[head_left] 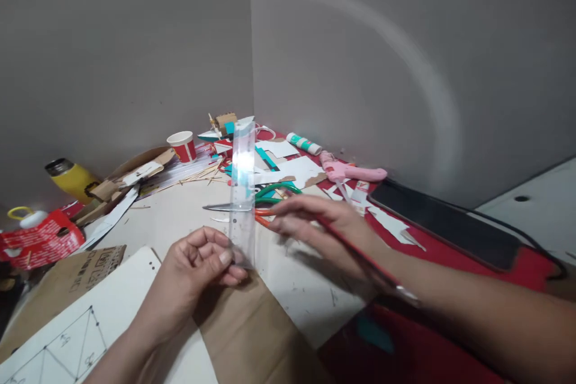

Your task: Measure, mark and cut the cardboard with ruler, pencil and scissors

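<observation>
My left hand [195,270] pinches the near end of a clear plastic ruler [242,186], which stands tilted up and away from me. My right hand [324,231] is blurred and holds a thin red pencil [360,255] that runs back along my wrist. Its fingertips reach toward the scissors [263,199] with green and orange handles, lying just behind the ruler. Under my left hand lies a piece of brown cardboard [252,330] on a white sheet [297,279].
A white card with drawn triangles [72,336] lies front left. Paper scraps, a red-and-white cup [183,146], a yellow flask [72,179], a glue stick [305,144], a pink glue gun [348,172] and a dark phone [445,225] crowd the corner beneath grey walls.
</observation>
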Demonstrator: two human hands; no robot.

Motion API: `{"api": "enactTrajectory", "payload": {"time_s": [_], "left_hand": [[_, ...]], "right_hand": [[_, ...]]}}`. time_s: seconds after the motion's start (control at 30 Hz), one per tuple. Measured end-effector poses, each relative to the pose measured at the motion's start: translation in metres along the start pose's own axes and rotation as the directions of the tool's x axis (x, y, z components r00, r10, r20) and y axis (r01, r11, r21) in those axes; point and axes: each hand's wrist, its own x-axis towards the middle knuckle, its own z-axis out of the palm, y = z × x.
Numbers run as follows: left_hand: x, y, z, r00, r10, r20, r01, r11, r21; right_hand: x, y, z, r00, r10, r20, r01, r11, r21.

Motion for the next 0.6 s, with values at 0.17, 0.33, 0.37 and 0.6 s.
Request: {"api": "enactTrajectory", "payload": {"time_s": [0.17, 0.33, 0.37, 0.6], "left_hand": [[-0.002, -0.017, 0.015, 0.994, -0.056, 0.089, 0.044, 0.991, 0.128], [-0.021, -0.009, 0.016, 0.920, 0.352, -0.171, -0.158, 0.733, 0.661], [-0.027, -0.005, 0.015, 0.826, 0.531, -0.188, -0.225, 0.616, 0.755], [-0.027, 0.007, 0.005, 0.617, 0.640, 0.457, -0.495, -0.136, 0.858]], "right_hand": [[-0.001, 0.005, 0.022, 0.997, 0.074, 0.030, -0.079, 0.972, 0.220], [-0.003, 0.007, 0.012, 0.998, -0.011, 0.070, 0.005, 0.997, 0.081], [-0.003, 0.007, 0.009, 0.994, -0.045, 0.099, 0.045, 0.999, 0.006], [0.001, 0.020, 0.007, 0.900, -0.179, 0.396, 0.212, 0.976, -0.040]]}}
